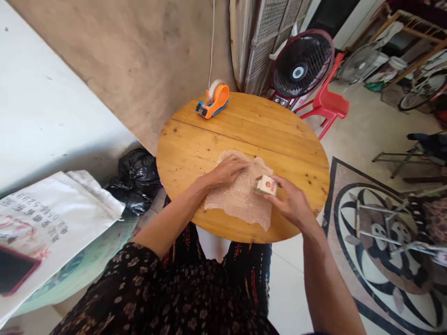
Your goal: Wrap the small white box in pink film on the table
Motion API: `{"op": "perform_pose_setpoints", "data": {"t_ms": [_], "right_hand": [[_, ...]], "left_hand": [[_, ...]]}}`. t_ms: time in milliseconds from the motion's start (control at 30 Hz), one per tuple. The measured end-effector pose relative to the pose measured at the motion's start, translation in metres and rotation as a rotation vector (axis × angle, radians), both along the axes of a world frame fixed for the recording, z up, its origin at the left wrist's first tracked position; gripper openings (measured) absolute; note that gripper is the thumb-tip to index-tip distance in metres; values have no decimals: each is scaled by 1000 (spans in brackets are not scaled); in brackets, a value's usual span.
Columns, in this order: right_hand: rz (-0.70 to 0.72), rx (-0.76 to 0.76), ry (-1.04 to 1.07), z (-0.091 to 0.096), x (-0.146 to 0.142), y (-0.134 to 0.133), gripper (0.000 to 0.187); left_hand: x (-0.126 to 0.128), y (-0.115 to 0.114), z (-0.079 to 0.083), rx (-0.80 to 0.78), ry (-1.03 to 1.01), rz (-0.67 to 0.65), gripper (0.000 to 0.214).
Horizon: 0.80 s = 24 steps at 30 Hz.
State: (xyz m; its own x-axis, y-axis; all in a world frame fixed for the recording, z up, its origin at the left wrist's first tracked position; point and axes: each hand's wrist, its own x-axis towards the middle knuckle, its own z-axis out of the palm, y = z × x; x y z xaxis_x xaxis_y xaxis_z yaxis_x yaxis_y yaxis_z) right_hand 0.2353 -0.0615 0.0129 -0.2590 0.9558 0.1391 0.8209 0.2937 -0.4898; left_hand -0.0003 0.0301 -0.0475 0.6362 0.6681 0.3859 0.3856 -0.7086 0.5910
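A sheet of bubble wrap (244, 197) lies on the round wooden table (209, 144) near its front edge. My left hand (225, 171) rests on the sheet's left part with fingers pressed down on it. My right hand (291, 200) holds a small white box with a red mark (266, 184) at the sheet's right edge, fingers closed round it. An orange and blue tape dispenser (213, 101) stands at the table's far side, well away from both hands.
A black fan (301, 63) and a red plastic chair (328, 104) stand behind the table. A black plastic bag (136, 179) and a printed white sack (52, 223) lie on the left. Metal frames (394, 223) lie on the patterned floor at right.
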Motion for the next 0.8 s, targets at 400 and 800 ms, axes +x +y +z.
{"op": "perform_pose_setpoints", "data": {"t_ms": [400,800], "right_hand": [[-263,270,-92,-5,54,-6,54],[175,78,25,-15,-65,-8,37]], "left_hand": [[-1,1,3,-11,63,-3,39],[-1,1,2,29,67,6,48]]}}
